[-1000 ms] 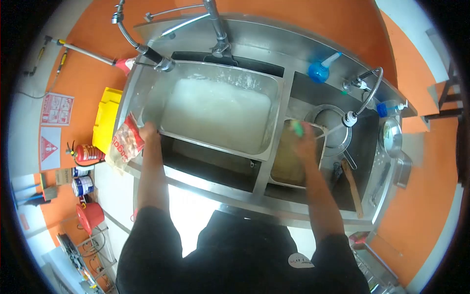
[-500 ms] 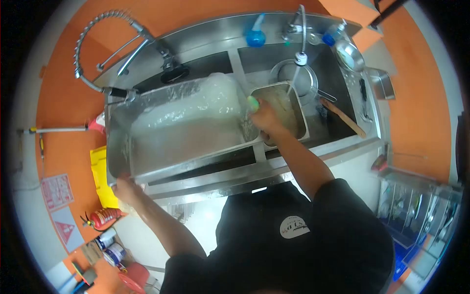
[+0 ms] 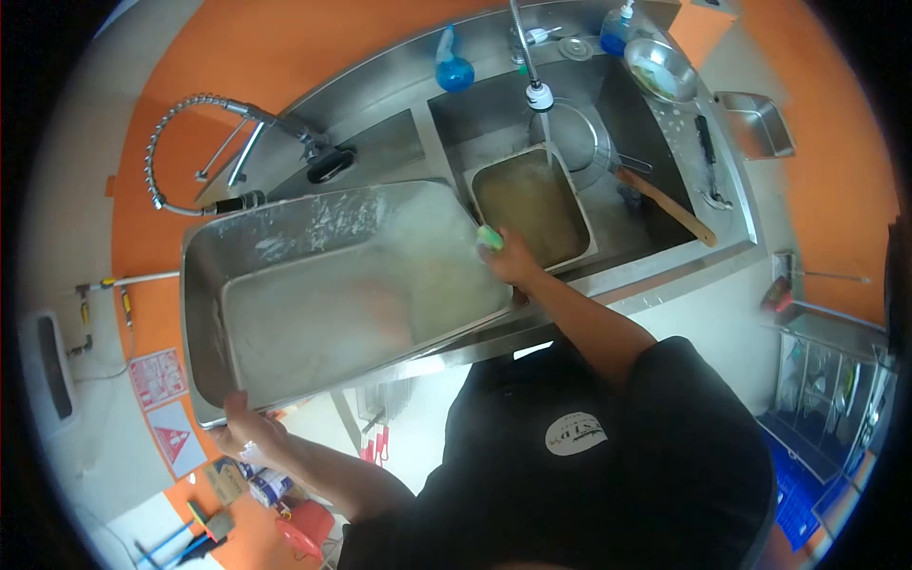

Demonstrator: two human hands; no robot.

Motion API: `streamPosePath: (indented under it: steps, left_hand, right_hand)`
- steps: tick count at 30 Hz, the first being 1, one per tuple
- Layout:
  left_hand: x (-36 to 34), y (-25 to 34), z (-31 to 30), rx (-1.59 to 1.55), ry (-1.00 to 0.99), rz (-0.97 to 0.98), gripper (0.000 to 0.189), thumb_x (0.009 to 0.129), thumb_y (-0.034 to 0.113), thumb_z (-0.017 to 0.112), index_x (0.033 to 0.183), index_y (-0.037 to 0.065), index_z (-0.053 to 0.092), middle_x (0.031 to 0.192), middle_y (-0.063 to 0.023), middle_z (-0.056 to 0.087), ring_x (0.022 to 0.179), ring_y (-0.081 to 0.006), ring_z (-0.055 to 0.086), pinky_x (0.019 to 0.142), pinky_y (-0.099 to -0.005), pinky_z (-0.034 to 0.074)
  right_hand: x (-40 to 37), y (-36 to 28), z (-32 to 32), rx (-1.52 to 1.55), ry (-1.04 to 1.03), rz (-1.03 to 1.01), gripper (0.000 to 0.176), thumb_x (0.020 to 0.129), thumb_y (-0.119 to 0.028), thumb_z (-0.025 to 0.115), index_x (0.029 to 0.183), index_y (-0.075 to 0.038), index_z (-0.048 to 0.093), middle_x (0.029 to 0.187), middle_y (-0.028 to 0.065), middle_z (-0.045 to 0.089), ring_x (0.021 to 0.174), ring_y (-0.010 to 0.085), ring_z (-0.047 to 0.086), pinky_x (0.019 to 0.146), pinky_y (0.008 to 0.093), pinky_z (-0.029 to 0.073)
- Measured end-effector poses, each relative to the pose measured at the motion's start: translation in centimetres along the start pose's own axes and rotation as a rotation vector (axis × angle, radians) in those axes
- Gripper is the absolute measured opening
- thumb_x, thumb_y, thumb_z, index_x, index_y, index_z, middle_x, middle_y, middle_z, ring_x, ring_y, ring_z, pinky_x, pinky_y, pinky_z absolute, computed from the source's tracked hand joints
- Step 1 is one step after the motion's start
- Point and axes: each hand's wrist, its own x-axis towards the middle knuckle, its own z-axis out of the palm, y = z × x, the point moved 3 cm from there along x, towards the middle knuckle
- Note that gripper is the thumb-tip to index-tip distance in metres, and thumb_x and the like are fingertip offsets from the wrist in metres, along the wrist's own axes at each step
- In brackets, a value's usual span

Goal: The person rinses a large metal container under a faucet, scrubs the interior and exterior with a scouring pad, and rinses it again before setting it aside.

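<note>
Large steel pan [image 3: 323, 294] across the left sink basin, one hand at each end.
Left hand [image 3: 239, 434] is on the pan's corner at 8 o'clock, fingers curled tight over the rim. Right hand [image 3: 513, 261] is at the pan's 3 o'clock edge, fingers closed round a green sponge [image 3: 489, 237] that touches the rim. Pan interior is wet, with foam streaks along the far wall at 11 o'clock. Smaller pan [image 3: 530, 204] of murky water sits in the right basin, 1 o'clock from the right hand, with the tap nozzle [image 3: 539, 95] above its far end. Wooden spatula [image 3: 665, 204] lies at its 3 o'clock. Blue spray bottle [image 3: 454, 68] stands on the back ledge at 12 o'clock.
</note>
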Motion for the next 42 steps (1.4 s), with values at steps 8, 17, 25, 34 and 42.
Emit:
streamPosePath:
  steps: [8, 17, 25, 34, 42]
  left_hand:
    - [-8.7, 9.0, 2.5, 0.109, 0.018, 0.218, 0.020, 0.064, 0.010, 0.065, 0.079, -0.003, 0.063, 0.075, -0.0067, 0.065, 0.056, -0.0134, 0.052, 0.048, -0.0274, 0.041]
    - [-16.8, 14.5, 6.0, 0.276, -0.105, 0.521, 0.020, 0.066, 0.013, 0.066, 0.077, -0.004, 0.068, 0.061, -0.0066, 0.065, 0.048, -0.0134, 0.055, 0.050, -0.0291, 0.045]
    - [-19.3, 16.9, 6.2, 0.402, -0.264, 0.588, 0.029, 0.081, 0.017, 0.068, 0.100, -0.005, 0.066, 0.080, -0.0083, 0.069, 0.068, -0.0134, 0.063, 0.063, -0.0267, 0.047]
    - [-13.7, 23.9, 11.9, 0.878, -0.819, 0.546, 0.042, 0.089, 0.023, 0.061, 0.122, -0.002, 0.051, 0.086, -0.0056, 0.060, 0.077, -0.0107, 0.057, 0.070, -0.0230, 0.042]
    - [-9.5, 21.1, 15.3, 0.645, -1.028, 0.406, 0.028, 0.073, 0.004, 0.047, 0.099, 0.000, 0.055, 0.083, -0.0051, 0.059, 0.077, -0.0106, 0.054, 0.074, -0.0237, 0.042]
  right_hand:
    - [3.1, 1.7, -1.6, 0.059, 0.007, -0.230, 0.042, 0.083, -0.023, 0.065, 0.116, -0.002, 0.052, 0.108, 0.0220, 0.062, 0.102, 0.0370, 0.060, 0.085, 0.0424, 0.047]
    - [7.2, 3.2, -0.6, 0.163, -0.095, -0.506, 0.045, 0.081, -0.010, 0.061, 0.124, -0.005, 0.046, 0.113, 0.0207, 0.059, 0.105, 0.0376, 0.058, 0.087, 0.0413, 0.046]
    - [7.4, 3.4, -0.2, 0.053, -0.151, -0.358, 0.051, 0.075, -0.005, 0.061, 0.123, -0.008, 0.044, 0.107, 0.0259, 0.061, 0.105, 0.0433, 0.057, 0.085, 0.0465, 0.046]
    - [6.6, 2.2, -1.2, 0.127, -0.124, -0.470, 0.043, 0.081, -0.011, 0.065, 0.120, -0.006, 0.047, 0.108, 0.0276, 0.058, 0.104, 0.0450, 0.055, 0.085, 0.0483, 0.045]
    - [10.0, -7.2, 2.0, 0.096, 0.074, -0.566, 0.050, 0.086, -0.040, 0.063, 0.120, -0.004, 0.054, 0.116, 0.0229, 0.055, 0.107, 0.0412, 0.054, 0.088, 0.0471, 0.045]
